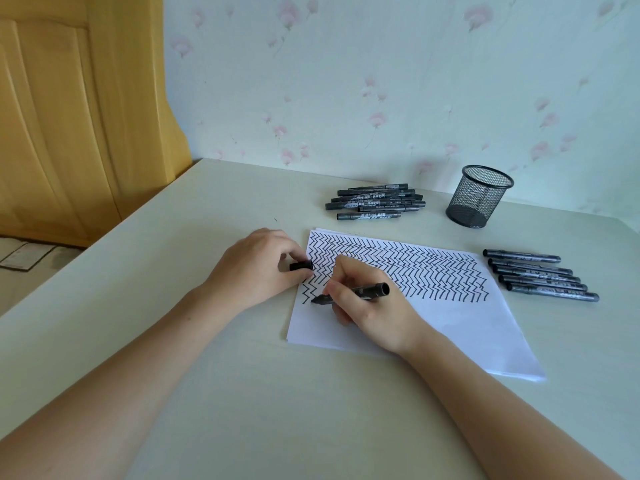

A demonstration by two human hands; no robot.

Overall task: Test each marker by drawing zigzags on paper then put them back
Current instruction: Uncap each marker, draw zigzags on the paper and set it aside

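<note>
A white sheet of paper [460,323] lies on the table, its upper half filled with black zigzag lines. My right hand [367,306] grips a black marker [370,291] with its tip touching the paper at the left edge, below a short zigzag. My left hand [252,268] rests on the paper's left edge and pinches the marker's black cap [300,265]. Several capped markers [375,201] lie in a pile behind the paper. Several more capped markers [540,275] lie in a row to the right of the paper.
A black mesh pen cup [479,195] stands upright near the wall at the back right and looks empty. The pale table [242,393] meets a flowered wall behind. A wooden door [69,116] is at the left, beyond the table's edge.
</note>
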